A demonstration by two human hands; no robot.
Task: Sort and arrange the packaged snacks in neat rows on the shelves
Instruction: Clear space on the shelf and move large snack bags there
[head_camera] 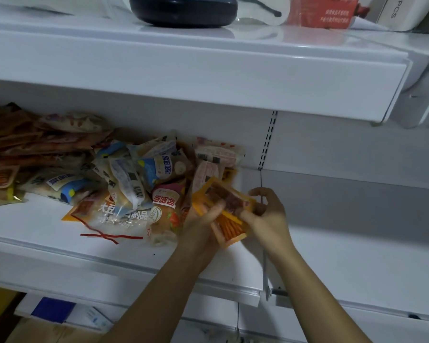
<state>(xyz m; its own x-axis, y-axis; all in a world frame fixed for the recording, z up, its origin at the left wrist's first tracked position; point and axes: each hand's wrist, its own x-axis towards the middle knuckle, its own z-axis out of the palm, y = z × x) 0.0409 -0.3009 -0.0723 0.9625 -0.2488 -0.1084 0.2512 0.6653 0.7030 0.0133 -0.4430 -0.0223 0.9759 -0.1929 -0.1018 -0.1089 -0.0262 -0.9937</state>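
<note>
Both my hands hold orange snack packets (229,211) just above the middle shelf (60,226), right of a loose heap of packaged snacks (139,179). My left hand (203,224) grips the packets from the left with its fingers curled over their front. My right hand (268,214) pinches their right edge. One packet shows dark red pieces through its window, the lower one shows orange sticks (229,226). The heap mixes blue-and-white, pink and orange packets lying at all angles.
A darker pile of brown and orange packets (15,144) lies at the shelf's far left. The upper shelf (208,78) overhangs closely and carries a dark round object (183,11), a red pack (322,11) and a white box (401,13). A slotted upright (266,142) stands behind.
</note>
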